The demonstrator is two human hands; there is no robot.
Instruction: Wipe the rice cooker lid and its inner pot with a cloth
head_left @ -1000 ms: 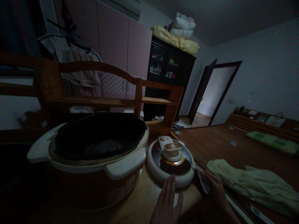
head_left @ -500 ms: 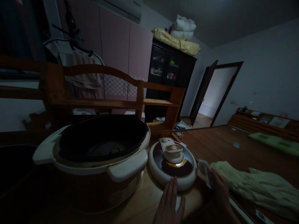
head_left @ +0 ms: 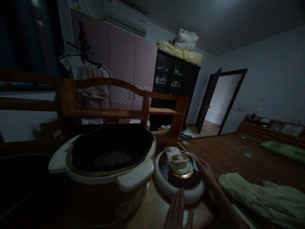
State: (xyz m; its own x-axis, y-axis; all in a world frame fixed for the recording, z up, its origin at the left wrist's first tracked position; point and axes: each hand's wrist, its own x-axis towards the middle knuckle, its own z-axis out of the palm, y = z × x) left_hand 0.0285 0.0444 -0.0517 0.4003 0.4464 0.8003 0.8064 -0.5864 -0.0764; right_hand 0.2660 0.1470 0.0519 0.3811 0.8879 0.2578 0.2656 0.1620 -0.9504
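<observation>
A round pot lid (head_left: pixel 162 185) with a pale rim, dark shiny centre and raised handle lies on the wooden tabletop. My left hand (head_left: pixel 176 211) rests its outstretched fingers against the near rim, holding nothing that I can make out. On the lid's right side, my right hand (head_left: pixel 206 171) is closed on a white cloth or tissue (head_left: pixel 193 159), which touches the lid's surface. Left of the lid stands a large electric cooker (head_left: pixel 135 175) with pale side handles. Its dark inner pot is uncovered, with a small round knob at the bottom.
A dark container (head_left: pixel 23 178) stands at the far left. Behind the cooker runs a wooden shelf rack (head_left: pixel 107 113). Right of the tabletop, pale green cloth (head_left: pixel 257 197) lies on a low brown surface (head_left: pixel 221 152). An open door (head_left: pixel 207 98) is further back.
My right hand has brought the white cloth from beside the lid leftward onto its right side. My left hand stays at the near rim. The camera view has shifted slightly.
</observation>
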